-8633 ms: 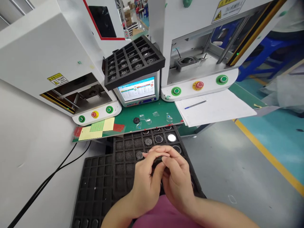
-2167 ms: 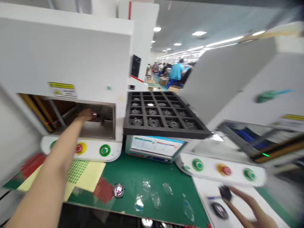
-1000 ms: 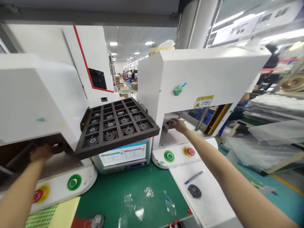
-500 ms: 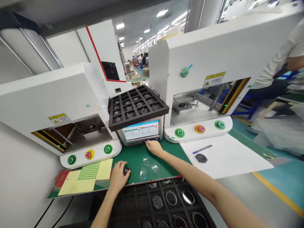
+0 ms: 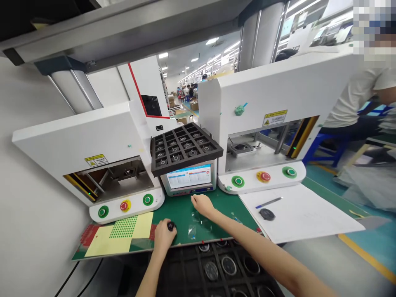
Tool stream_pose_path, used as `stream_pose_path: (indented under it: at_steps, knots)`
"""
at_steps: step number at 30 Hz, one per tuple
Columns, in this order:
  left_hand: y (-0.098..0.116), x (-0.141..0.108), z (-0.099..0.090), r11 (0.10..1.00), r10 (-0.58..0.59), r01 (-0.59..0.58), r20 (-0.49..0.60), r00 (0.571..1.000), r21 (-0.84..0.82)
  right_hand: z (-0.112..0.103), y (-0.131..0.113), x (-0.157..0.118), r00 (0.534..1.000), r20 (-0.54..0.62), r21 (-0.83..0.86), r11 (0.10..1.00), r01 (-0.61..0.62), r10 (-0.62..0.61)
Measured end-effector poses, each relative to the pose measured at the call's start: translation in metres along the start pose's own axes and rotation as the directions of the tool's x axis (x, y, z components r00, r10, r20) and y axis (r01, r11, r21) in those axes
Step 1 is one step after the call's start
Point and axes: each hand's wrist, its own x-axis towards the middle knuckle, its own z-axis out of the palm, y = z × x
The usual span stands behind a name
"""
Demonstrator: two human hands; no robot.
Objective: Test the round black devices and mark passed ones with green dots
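The left hand [image 5: 163, 238] is gripping a disc [image 5: 170, 226] at lower centre, down-left of the right hand [image 5: 202, 204] (loosely closed), hovering near the monitor [image 5: 191, 177].

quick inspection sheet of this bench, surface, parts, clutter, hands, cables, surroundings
surface: green bench top; yellow sheets with green dots on the left, loose white paper on the right
parts: round black part in left hand; black disc on the paper; black gridded tray of round parts above the monitor
clutter: clear film scraps; blue-ended pen near the disc
hands: left hand grips its part; right hand near the monitor's base, contents unclear
cables: two black cables below the left bench edge
surroundings: white machines flank the monitor; person behind, right
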Motion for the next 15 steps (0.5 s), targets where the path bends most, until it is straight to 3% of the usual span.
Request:
stream_pose_path:
  at_steps: [3, 7, 9, 12, 13, 15]
  knots:
    - [0.012, -0.014, -0.012, 0.952, -0.064, 0.078, 0.057, 0.996, -0.296, -0.02, -0.008, -0.055, 0.993, -0.088, 0.127, 0.988, 0.093, -0.082]
    - [0.038, -0.062, -0.021, 0.792, -0.021, 0.12, 0.168, 0.985, -0.599, -0.051, -0.016, -0.134, 0.965, -0.229, 0.302, 0.933, 0.195, -0.128]
    - [0.056, -0.095, -0.021, 0.703, 0.009, 0.139, 0.204, 0.979, -0.697, -0.066, -0.023, -0.166, 0.933, -0.344, 0.434, 0.862, 0.263, -0.111]
    - [0.082, -0.144, -0.018, 0.564, 0.059, 0.153, 0.224, 0.973, -0.811, -0.083, -0.035, -0.201, 0.855, -0.518, 0.616, 0.679, 0.4, -0.033]
    - [0.089, -0.16, -0.018, 0.557, 0.093, 0.125, 0.211, 0.973, -0.821, -0.088, -0.038, -0.211, 0.833, -0.553, 0.644, 0.631, 0.433, -0.007]
    - [0.1, -0.186, -0.019, 0.635, 0.19, -0.001, 0.155, 0.97, -0.773, -0.097, -0.043, -0.226, 0.805, -0.593, 0.648, 0.598, 0.471, 0.009]
